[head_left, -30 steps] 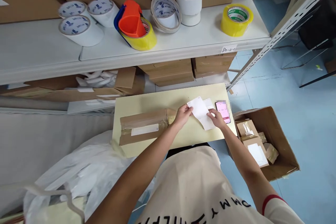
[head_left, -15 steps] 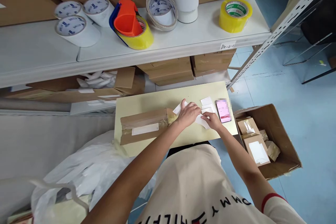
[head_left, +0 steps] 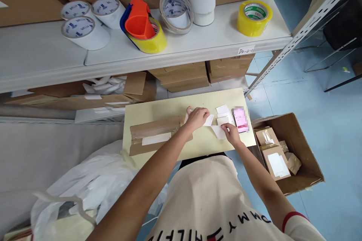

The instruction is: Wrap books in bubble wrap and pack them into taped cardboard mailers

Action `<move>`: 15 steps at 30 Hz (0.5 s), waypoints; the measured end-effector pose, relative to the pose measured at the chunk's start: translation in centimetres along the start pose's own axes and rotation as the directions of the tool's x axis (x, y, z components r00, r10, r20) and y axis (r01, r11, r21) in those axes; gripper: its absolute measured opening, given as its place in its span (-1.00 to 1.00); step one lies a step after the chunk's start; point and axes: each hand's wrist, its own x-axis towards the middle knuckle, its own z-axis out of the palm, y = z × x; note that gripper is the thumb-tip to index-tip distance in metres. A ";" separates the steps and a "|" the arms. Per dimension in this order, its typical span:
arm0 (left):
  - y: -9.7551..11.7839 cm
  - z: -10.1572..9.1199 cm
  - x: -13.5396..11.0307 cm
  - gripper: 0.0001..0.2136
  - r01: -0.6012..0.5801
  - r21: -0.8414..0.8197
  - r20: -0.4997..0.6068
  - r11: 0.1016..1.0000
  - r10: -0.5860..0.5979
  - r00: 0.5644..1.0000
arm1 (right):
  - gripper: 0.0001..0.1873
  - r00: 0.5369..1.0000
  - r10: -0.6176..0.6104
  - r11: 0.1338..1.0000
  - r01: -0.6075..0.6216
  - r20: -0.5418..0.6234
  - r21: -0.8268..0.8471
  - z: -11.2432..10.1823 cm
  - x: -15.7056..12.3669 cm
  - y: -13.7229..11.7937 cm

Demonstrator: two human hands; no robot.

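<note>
My left hand (head_left: 197,116) is closed on a white paper label (head_left: 208,121) just above the right end of a long brown taped package (head_left: 154,134). That package lies on a pale yellow board (head_left: 158,109) and carries a white label of its own. My right hand (head_left: 232,133) pinches another white paper slip (head_left: 219,131) on the board's right part. A few more white slips (head_left: 223,110) and a pink phone (head_left: 240,119) lie just beyond the right hand.
An open cardboard box (head_left: 296,135) with small wrapped parcels stands on the blue floor at right. The white shelf (head_left: 198,45) above carries several tape rolls, a yellow roll (head_left: 254,18) and an orange tape dispenser (head_left: 138,19). White plastic bags (head_left: 90,184) lie at lower left.
Both hands held one white sheet up together; now the left hand has carried a label left over the package's end and the right hand has lowered to a slip on the board.
</note>
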 end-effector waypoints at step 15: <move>0.7 -7.4 -5.7 -0.63 0.012 -0.772 -0.198 0.635 -0.259 0.945 | -0.24 0.986 -0.053 0.821 0.133 -0.158 0.556 1.8 0.3 -12.2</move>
